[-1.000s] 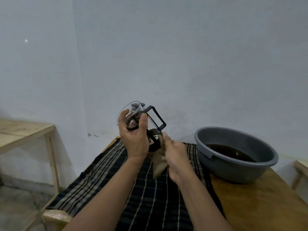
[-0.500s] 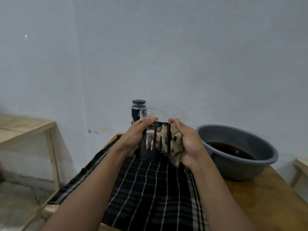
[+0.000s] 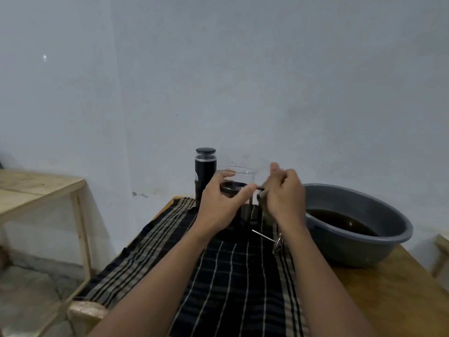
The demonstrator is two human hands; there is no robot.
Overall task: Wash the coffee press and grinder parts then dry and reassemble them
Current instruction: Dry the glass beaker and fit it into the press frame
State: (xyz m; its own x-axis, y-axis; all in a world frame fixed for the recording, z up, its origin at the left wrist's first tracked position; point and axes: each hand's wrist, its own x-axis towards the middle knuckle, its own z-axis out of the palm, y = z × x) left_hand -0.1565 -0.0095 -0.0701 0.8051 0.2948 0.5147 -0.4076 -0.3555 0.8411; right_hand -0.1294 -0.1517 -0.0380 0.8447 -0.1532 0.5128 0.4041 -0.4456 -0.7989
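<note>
The coffee press, a glass beaker in a black frame, stands upright on the dark plaid cloth. My left hand grips its upper band from the left. Just right of the press, by its handle, my right hand is blurred with fingers curled round a small brown drying cloth, mostly hidden. The plunger, a thin metal rod with a filter disc, lies on the plaid cloth beside my right wrist. Behind the press the black grinder stands against the wall.
A grey basin of dark brown water sits at the right on the wooden table. A lighter wooden side table stands to the left across a gap of floor. The wall is close behind.
The press went from tilted in the air to standing upright on the plaid cloth. My right hand with the brown cloth came off the frame's side and rose to the handle.
</note>
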